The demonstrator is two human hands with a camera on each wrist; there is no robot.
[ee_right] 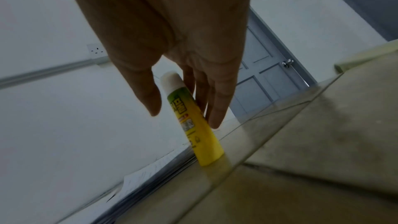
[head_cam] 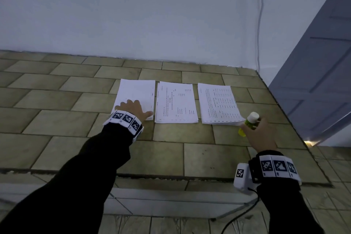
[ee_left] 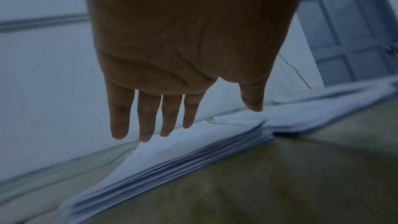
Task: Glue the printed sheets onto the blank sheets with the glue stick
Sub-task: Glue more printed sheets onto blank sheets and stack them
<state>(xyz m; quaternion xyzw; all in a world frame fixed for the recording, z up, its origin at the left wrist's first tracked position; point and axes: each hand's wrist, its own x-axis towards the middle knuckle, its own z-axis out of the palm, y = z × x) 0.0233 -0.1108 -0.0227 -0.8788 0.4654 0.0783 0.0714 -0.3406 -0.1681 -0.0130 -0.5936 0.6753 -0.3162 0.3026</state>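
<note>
Three paper stacks lie side by side on a tiled ledge (head_cam: 171, 138). The left stack of blank sheets (head_cam: 137, 89) has my left hand (head_cam: 140, 108) resting flat on its near part, fingers straight. That hand (ee_left: 193, 120) reaches over the same blank stack (ee_left: 172, 157) in the left wrist view. The middle printed stack (head_cam: 175, 102) and the right printed stack (head_cam: 218, 102) lie untouched. A yellow glue stick (head_cam: 250, 121) with a white cap stands upright at the right stack's near right corner. My right hand (head_cam: 253, 126) reaches around the glue stick (ee_right: 206, 147), straight fingers (ee_right: 215, 108) behind it and the thumb (ee_right: 150, 98) apart from it.
A white wall (head_cam: 152, 15) runs along the back of the ledge. A grey panelled door (head_cam: 322, 81) stands at the right, past the ledge's right edge. The ledge drops off at a dark front edge (head_cam: 171, 175), and a black cable (head_cam: 239, 216) hangs from my right wrist.
</note>
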